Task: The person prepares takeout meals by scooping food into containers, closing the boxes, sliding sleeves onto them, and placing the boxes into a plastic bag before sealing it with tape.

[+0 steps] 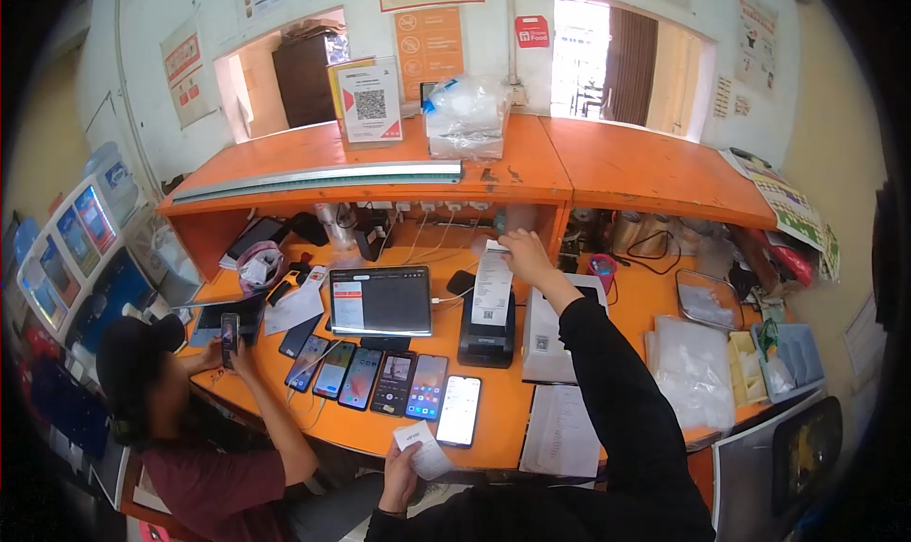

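Note:
My right hand [528, 257], fingers pinched, grips the top of a long printed receipt [492, 290]. The lower end of that receipt meets the black receipt printer [488, 341]; whether it is torn free I cannot tell. Down at the desk's front edge, my left hand [399, 476] holds a small white paper slip [424, 450] with little print on it. Just beyond the slip lies a phone with a white screen [460, 411], and several other lit phones [392, 383] stretch left from it. Behind them stands a tablet [381, 302].
A person [213, 447] sits at the left, holding a phone [230, 339] in both hands. Right of the printer are a white box-like device [550, 338], papers [562, 430] and clear plastic bags [694, 376]. An orange shelf [380, 177] overhangs the desk's back.

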Demonstrator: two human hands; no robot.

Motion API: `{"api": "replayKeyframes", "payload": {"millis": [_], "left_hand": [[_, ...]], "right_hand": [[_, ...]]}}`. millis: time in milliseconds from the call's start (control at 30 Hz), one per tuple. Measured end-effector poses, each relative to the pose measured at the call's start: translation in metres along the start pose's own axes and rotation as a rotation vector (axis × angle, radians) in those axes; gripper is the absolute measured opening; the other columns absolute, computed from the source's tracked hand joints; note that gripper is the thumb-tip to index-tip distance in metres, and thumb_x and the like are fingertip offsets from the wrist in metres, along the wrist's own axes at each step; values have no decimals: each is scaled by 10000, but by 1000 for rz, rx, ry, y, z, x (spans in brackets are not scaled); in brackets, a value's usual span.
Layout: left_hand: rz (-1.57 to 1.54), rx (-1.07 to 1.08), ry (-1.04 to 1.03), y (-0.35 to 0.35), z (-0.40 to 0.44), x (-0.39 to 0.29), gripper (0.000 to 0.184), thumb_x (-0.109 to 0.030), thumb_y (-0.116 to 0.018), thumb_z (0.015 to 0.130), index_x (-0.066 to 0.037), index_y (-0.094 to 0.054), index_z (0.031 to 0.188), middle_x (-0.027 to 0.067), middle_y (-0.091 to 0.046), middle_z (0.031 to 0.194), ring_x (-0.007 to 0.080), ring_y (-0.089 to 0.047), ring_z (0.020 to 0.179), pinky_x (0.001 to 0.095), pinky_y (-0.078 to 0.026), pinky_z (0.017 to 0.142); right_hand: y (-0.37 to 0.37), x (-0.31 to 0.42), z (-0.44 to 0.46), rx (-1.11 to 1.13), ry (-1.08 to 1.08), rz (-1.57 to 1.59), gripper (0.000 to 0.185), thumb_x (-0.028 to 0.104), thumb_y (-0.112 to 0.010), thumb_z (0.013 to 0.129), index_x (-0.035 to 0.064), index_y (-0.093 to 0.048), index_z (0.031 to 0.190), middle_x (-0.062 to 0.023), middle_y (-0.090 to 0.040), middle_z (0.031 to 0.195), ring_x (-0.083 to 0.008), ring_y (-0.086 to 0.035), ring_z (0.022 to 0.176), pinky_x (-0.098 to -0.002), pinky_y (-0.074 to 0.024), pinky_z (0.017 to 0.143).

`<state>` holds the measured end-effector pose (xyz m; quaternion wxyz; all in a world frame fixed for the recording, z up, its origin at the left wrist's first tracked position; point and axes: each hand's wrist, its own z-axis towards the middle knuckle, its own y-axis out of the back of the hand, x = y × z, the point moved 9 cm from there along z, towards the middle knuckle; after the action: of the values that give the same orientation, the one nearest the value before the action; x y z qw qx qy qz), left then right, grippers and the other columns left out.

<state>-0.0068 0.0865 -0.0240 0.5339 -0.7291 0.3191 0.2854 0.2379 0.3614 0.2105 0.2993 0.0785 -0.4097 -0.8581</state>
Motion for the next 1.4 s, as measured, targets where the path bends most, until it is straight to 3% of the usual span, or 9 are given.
{"api": "replayKeyframes", "payload": {"millis": [133,267,367,600,833,967,1033,1233,1400], "left_hand": [[-8,20,3,-1,2,-2,344,26,-484,783,-16,-431,1121,95,-531,1047,196,-518,974,307,-416,829],[18,-9,-89,-3,-5,-3,336,16,-486,788,-15,-434,1118,93,-531,1038,186,-518,962,311,-421,816],[190,19,-131,-22,-12,0,356,15,-497,785,-20,-420,1131,94,-525,1033,184,-510,956,322,-425,807],[701,905,-98,-238,-113,110,586,-272,-592,798,-4,-328,1248,147,-495,1129,179,-471,983,349,-360,870],[683,1778,276,-362,-383,303,483,23,-560,745,-30,-353,1178,78,-450,1036,168,-485,932,301,-413,823],[526,1975,533,-370,-493,437,597,7,-608,726,-33,-294,1232,86,-450,1100,176,-471,1004,289,-385,851],[542,2063,-132,-393,-533,474,644,0,-612,723,-64,-271,1265,110,-460,1134,202,-490,1003,295,-395,833],[858,2170,-70,-434,-590,606,609,-18,-585,733,-117,-304,1264,200,-445,1125,324,-482,1005,346,-397,840],[775,2112,-750,-507,-628,635,519,-64,-578,732,-81,-377,1210,202,-452,1073,333,-465,973,383,-392,838]], "right_hand": [[26,31,-38,-164,90,-9,105,170,-559,692,71,-570,723,-103,-520,740,-290,-474,767,-399,-361,640],[-78,75,-277,872,-7,374,124,122,-543,647,3,-562,619,-162,-584,669,-288,-584,701,-399,-442,649],[11,148,-374,1465,6,464,244,192,-661,617,-16,-549,678,-131,-525,579,-228,-487,553,-392,-361,552],[223,132,-534,665,-953,734,190,111,-671,616,-9,-546,696,-61,-515,565,-139,-466,527,-325,-350,491],[373,212,-749,127,-1281,1141,224,59,-690,656,13,-574,842,10,-584,772,-76,-489,663,-247,-388,585],[455,189,-907,63,-1679,415,362,176,-725,594,55,-595,909,-57,-617,824,-168,-566,775,-307,-441,666],[488,178,-976,-19,-1820,-27,377,190,-711,593,79,-601,937,-95,-619,863,-233,-581,816,-350,-449,700],[539,141,-1054,-220,-1956,-465,376,176,-659,622,110,-584,985,-116,-609,917,-296,-555,906,-404,-438,756],[571,68,-1082,-170,-1960,-612,337,167,-623,669,143,-555,998,-99,-606,895,-261,-554,897,-401,-365,779]]}}
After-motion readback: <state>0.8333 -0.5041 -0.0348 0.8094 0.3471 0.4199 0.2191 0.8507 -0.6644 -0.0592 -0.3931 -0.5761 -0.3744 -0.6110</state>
